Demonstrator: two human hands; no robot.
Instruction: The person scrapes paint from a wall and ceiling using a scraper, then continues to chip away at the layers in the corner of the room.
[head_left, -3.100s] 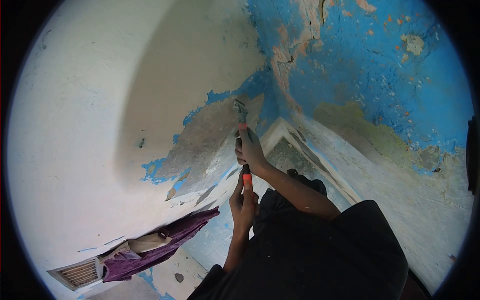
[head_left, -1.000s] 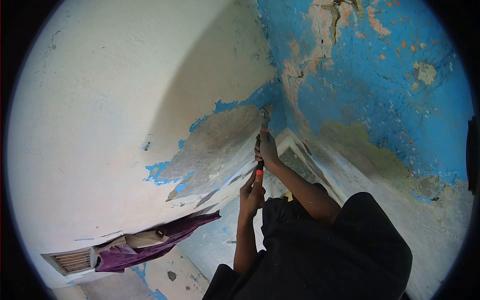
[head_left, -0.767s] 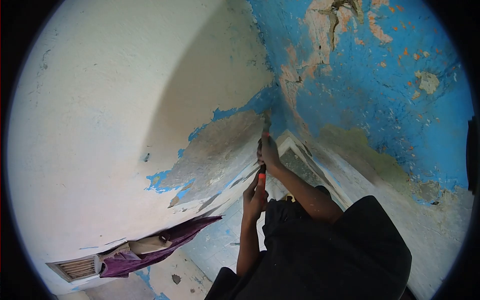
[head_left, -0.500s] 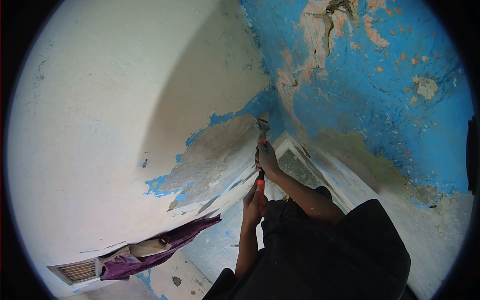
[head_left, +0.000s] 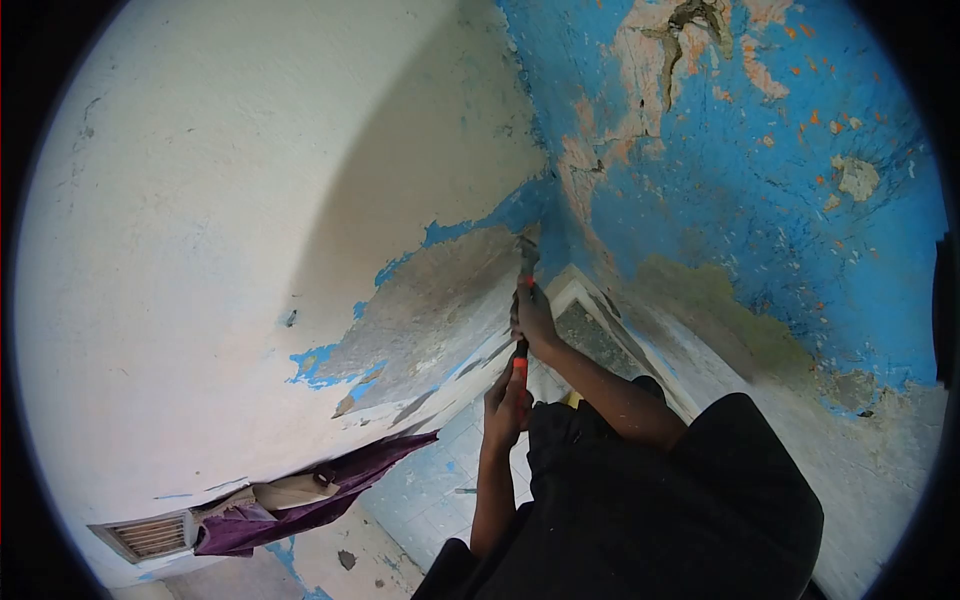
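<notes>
A long-handled scraper (head_left: 519, 372) with a red and black handle points up toward the wall corner. My right hand (head_left: 533, 317) is wrapped round its upper shaft, just below the metal head. Lower down, my left hand (head_left: 506, 405) grips the red part of the handle. The scraper's head (head_left: 528, 249) is at the edge of a bare grey patch (head_left: 440, 287) on the cream wall, close to a strip of blue paint (head_left: 515, 207). Fingers of both hands are closed on the tool.
To the right, a blue wall (head_left: 720, 170) shows peeling paint and a deep crack (head_left: 672, 60). A white-edged corner ledge (head_left: 577, 284) lies beyond my right forearm. Purple cloth (head_left: 300, 510) hangs beside a vent (head_left: 152, 537) at lower left, above a tiled floor (head_left: 440, 490).
The scraper's head has turned slightly and looks narrower now. Both hands keep their grip in nearly the same place, and the view has shifted a little.
</notes>
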